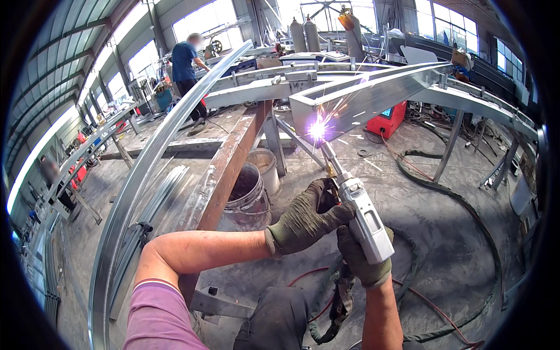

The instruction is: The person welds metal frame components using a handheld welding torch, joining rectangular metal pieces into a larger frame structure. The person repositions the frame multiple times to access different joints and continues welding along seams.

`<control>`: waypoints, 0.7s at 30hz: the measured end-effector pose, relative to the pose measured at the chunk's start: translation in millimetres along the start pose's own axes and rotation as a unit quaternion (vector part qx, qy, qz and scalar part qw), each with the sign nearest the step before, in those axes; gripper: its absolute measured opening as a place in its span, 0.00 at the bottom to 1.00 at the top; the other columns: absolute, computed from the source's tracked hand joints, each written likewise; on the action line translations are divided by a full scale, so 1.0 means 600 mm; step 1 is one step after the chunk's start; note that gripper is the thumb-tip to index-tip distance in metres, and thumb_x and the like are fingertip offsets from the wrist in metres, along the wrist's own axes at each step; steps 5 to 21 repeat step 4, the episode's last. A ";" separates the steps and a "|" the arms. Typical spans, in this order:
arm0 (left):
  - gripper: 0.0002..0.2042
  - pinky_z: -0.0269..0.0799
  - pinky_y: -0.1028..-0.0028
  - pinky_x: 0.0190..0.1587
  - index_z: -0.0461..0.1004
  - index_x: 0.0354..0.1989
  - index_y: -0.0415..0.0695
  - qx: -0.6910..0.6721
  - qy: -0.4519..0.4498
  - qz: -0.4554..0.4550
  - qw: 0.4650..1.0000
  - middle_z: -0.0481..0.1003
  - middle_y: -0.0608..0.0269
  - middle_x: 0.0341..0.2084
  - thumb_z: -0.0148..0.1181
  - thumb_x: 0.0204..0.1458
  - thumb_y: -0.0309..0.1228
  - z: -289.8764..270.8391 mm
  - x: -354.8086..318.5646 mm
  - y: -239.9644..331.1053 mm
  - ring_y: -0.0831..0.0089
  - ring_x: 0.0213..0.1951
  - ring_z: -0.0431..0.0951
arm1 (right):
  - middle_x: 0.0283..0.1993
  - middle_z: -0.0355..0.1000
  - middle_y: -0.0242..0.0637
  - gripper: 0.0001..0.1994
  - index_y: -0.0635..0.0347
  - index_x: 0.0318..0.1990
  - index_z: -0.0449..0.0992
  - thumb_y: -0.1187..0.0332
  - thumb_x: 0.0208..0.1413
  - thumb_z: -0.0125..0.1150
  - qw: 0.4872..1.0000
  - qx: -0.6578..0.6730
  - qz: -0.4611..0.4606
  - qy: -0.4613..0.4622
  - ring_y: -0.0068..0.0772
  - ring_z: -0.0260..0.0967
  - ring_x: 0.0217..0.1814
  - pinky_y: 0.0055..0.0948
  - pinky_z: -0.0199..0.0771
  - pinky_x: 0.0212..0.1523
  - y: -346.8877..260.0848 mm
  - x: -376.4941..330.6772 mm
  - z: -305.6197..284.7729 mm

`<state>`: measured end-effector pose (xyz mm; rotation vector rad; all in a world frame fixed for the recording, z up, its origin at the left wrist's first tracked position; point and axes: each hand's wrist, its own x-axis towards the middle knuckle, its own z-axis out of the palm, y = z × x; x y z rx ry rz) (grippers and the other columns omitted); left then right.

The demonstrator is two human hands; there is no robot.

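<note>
In a dark green work glove, my right hand (363,256) is wrapped round the grip of a grey handheld welding gun (368,224). My left hand (306,216), gloved the same way, closes on the front part of the gun near its nozzle. The gun points up and away from me. At its tip a bright violet-white arc throws sparks against the near corner of a long metal frame (379,105) of rectangular tube. That frame rests on a raised metal bench (256,93). The glare hides the exact spot where the tip meets the metal.
A rusty brown beam (230,166) runs toward me on the left, beside two buckets (248,192). A long curved metal profile (157,151) rises at far left. Cables (466,204) loop over the floor from a red machine (387,119). Another person (184,64) stands at back left.
</note>
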<state>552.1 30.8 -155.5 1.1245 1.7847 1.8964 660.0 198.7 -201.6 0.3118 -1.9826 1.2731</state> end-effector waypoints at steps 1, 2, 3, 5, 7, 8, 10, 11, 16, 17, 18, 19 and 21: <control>0.34 0.77 0.70 0.63 0.64 0.72 0.36 -0.006 -0.002 0.003 1.000 0.78 0.62 0.55 0.73 0.68 0.44 0.000 0.001 -0.002 0.77 0.58 0.79 | 0.31 0.80 0.39 0.06 0.62 0.40 0.85 0.73 0.58 0.76 1.000 -0.007 -0.009 -0.002 0.39 0.81 0.30 0.37 0.81 0.33 0.002 0.000 0.000; 0.35 0.77 0.70 0.62 0.64 0.72 0.36 -0.013 -0.004 0.006 1.000 0.78 0.62 0.55 0.74 0.68 0.44 -0.001 0.001 -0.003 0.77 0.59 0.78 | 0.31 0.81 0.39 0.06 0.62 0.40 0.85 0.73 0.58 0.76 1.000 -0.014 -0.019 -0.004 0.39 0.82 0.30 0.37 0.81 0.34 0.005 -0.001 0.001; 0.35 0.77 0.71 0.63 0.63 0.73 0.38 -0.012 -0.007 -0.011 1.000 0.78 0.62 0.56 0.73 0.68 0.45 -0.002 0.000 -0.003 0.77 0.60 0.78 | 0.31 0.81 0.39 0.06 0.62 0.40 0.85 0.73 0.58 0.76 0.999 -0.022 -0.028 -0.006 0.38 0.82 0.30 0.37 0.82 0.34 0.006 -0.001 0.000; 0.35 0.76 0.72 0.65 0.62 0.74 0.39 -0.010 -0.011 -0.029 0.999 0.78 0.61 0.57 0.73 0.69 0.45 -0.004 -0.003 -0.001 0.77 0.61 0.77 | 0.33 0.82 0.38 0.06 0.62 0.40 0.85 0.70 0.61 0.74 1.000 -0.011 0.001 -0.002 0.38 0.83 0.32 0.38 0.83 0.36 0.003 -0.003 0.000; 0.35 0.76 0.72 0.65 0.62 0.74 0.39 -0.010 -0.011 -0.029 0.999 0.78 0.61 0.57 0.73 0.69 0.45 -0.004 -0.003 -0.001 0.77 0.61 0.77 | 0.33 0.82 0.38 0.06 0.62 0.40 0.85 0.70 0.61 0.74 1.000 -0.011 0.001 -0.002 0.38 0.83 0.32 0.38 0.83 0.36 0.003 -0.003 0.000; 0.35 0.76 0.72 0.65 0.62 0.74 0.39 -0.010 -0.011 -0.029 0.999 0.78 0.61 0.57 0.73 0.69 0.45 -0.004 -0.003 -0.001 0.77 0.61 0.77 | 0.33 0.82 0.38 0.06 0.62 0.40 0.85 0.70 0.61 0.74 1.000 -0.011 0.001 -0.002 0.38 0.83 0.32 0.38 0.83 0.36 0.003 -0.003 0.000; 0.35 0.76 0.72 0.65 0.62 0.74 0.39 -0.010 -0.011 -0.029 0.999 0.78 0.61 0.57 0.73 0.69 0.45 -0.004 -0.003 -0.001 0.77 0.61 0.77 | 0.33 0.82 0.38 0.06 0.62 0.40 0.85 0.70 0.61 0.74 1.000 -0.011 0.001 -0.002 0.38 0.83 0.32 0.38 0.83 0.36 0.003 -0.003 0.000; 0.35 0.76 0.72 0.65 0.62 0.74 0.39 -0.010 -0.011 -0.029 0.999 0.78 0.61 0.57 0.73 0.69 0.45 -0.004 -0.003 -0.001 0.77 0.61 0.77 | 0.33 0.82 0.38 0.06 0.62 0.40 0.85 0.70 0.61 0.74 1.000 -0.011 0.001 -0.002 0.38 0.83 0.32 0.38 0.83 0.36 0.003 -0.003 0.000; 0.35 0.76 0.72 0.65 0.62 0.74 0.39 -0.010 -0.011 -0.029 0.999 0.78 0.61 0.57 0.73 0.69 0.45 -0.004 -0.003 -0.001 0.77 0.61 0.77 | 0.33 0.82 0.38 0.06 0.62 0.40 0.85 0.70 0.61 0.74 1.000 -0.011 0.001 -0.002 0.38 0.83 0.32 0.38 0.83 0.36 0.003 -0.003 0.000; 0.35 0.76 0.72 0.65 0.62 0.74 0.39 -0.010 -0.011 -0.029 0.999 0.78 0.61 0.57 0.73 0.69 0.45 -0.004 -0.003 -0.001 0.77 0.61 0.77 | 0.33 0.82 0.38 0.06 0.62 0.40 0.85 0.70 0.61 0.74 1.000 -0.011 0.001 -0.002 0.38 0.83 0.32 0.38 0.83 0.36 0.003 -0.003 0.000; 0.35 0.76 0.72 0.65 0.62 0.74 0.39 -0.010 -0.011 -0.029 0.999 0.78 0.61 0.57 0.73 0.69 0.45 -0.004 -0.003 -0.001 0.77 0.61 0.77 | 0.33 0.82 0.38 0.06 0.62 0.40 0.85 0.70 0.61 0.74 1.000 -0.011 0.001 -0.002 0.38 0.83 0.32 0.38 0.83 0.36 0.003 -0.003 0.000; 0.35 0.76 0.72 0.65 0.62 0.74 0.39 -0.010 -0.011 -0.029 0.999 0.78 0.61 0.57 0.73 0.69 0.45 -0.004 -0.003 -0.001 0.77 0.61 0.77 | 0.33 0.82 0.38 0.06 0.62 0.40 0.85 0.70 0.61 0.74 1.000 -0.011 0.001 -0.002 0.38 0.83 0.32 0.38 0.83 0.36 0.003 -0.003 0.000; 0.35 0.76 0.72 0.65 0.62 0.74 0.39 -0.010 -0.011 -0.029 0.999 0.78 0.61 0.57 0.73 0.69 0.45 -0.004 -0.003 -0.001 0.77 0.61 0.77 | 0.33 0.82 0.38 0.06 0.62 0.40 0.85 0.70 0.61 0.74 1.000 -0.011 0.001 -0.002 0.38 0.83 0.32 0.38 0.83 0.36 0.003 -0.003 0.000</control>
